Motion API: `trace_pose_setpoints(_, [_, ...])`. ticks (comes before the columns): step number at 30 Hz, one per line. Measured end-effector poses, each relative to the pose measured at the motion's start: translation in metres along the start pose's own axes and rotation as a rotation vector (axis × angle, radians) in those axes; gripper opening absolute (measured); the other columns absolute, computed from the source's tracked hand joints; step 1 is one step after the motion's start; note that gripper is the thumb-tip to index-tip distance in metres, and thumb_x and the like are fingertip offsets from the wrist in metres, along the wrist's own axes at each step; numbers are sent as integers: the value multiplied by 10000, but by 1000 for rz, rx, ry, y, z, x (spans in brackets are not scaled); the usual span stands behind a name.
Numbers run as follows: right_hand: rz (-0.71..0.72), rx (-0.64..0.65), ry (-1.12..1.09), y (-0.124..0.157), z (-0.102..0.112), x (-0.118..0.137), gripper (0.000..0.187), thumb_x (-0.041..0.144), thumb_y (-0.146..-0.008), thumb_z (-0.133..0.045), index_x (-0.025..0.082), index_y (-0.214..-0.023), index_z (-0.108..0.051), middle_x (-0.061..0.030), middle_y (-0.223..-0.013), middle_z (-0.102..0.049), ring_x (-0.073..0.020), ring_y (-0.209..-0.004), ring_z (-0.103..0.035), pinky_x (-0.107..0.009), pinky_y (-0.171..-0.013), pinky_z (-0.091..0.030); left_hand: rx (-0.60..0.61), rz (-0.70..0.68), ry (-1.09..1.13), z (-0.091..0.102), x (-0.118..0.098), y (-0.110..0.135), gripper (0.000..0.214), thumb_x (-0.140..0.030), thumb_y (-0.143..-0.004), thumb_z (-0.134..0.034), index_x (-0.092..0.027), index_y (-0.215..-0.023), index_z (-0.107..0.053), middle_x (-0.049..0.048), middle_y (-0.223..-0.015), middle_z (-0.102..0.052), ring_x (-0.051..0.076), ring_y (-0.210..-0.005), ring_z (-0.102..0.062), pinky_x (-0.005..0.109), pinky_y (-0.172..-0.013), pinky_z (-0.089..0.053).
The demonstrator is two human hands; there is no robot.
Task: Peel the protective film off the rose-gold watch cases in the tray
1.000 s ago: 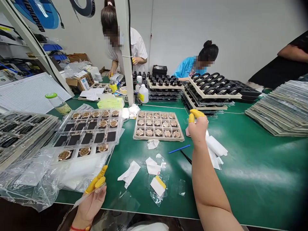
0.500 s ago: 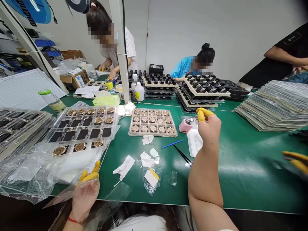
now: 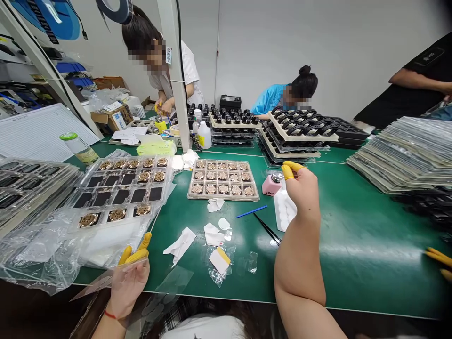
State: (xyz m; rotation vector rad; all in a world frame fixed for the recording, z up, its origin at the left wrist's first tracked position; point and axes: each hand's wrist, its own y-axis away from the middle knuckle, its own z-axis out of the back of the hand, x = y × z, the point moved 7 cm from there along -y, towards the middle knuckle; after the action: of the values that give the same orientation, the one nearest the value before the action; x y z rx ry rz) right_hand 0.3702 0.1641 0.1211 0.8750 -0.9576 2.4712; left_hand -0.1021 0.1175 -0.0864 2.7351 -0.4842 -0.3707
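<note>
My left hand (image 3: pixel 130 278) is near the table's front edge, yellow finger cots on its fingers, pinching a clear plastic film (image 3: pixel 102 280). My right hand (image 3: pixel 300 188) is raised over the green table (image 3: pixel 353 245), its cotted fingertips pinched together beside a pink dispenser bottle (image 3: pixel 271 184), with a white wipe (image 3: pixel 285 210) under it. What the fingertips pinch is hidden. A beige tray of bronze medallions (image 3: pixel 222 180) lies left of the bottle. A clear blister tray (image 3: pixel 122 188), part-filled with medallions, lies further left.
Paper scraps (image 3: pixel 181 245), a blue pen (image 3: pixel 251 211) and black tweezers (image 3: pixel 268 229) lie mid-table. Stacked sheets (image 3: pixel 406 150) sit right, black trays of parts (image 3: pixel 300 132) behind. Other people work across the table. Another person's yellow-cotted fingers (image 3: pixel 439 261) show at the right edge.
My right hand drew back from the far table to beside the pink bottle, now uncovered. The view shifted slightly. Another person's cotted fingers came in at the right and pulled back toward the edge.
</note>
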Motion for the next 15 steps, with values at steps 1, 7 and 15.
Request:
trace_pose_setpoints(1, [-7,29,25,-1,-5,-1,368,376,-837,-458,179,-1081,-649,-104,-1027,-681,-248,-905,-619,-381,-772,-464,18,12,5,-1,0,0,438,-337,-973,-183,-238,-1368,-344,-4,-614,-635,92,-516,-641,171,-554,-582])
trace_pose_setpoints(7, [29,451,396,2,-54,-9,328,320,-819,-451,180,-1025,-664,-117,-908,-700,-262,-819,-635,-344,-673,-450,17,8,-33,-3,-6,0,408,-282,-973,-237,-238,-1350,-388,-3,-631,-646,89,-506,-625,187,-566,-585])
trace_pose_setpoints(15, [324,719,49,49,-134,57,352,385,-813,-478,214,-1062,-658,-80,-1057,-686,-262,-939,-631,-384,-788,-482,-125,-64,-113,0,-22,11,371,-202,-970,-262,-100,-1144,-574,-38,-489,-511,63,-407,-526,198,-567,-584])
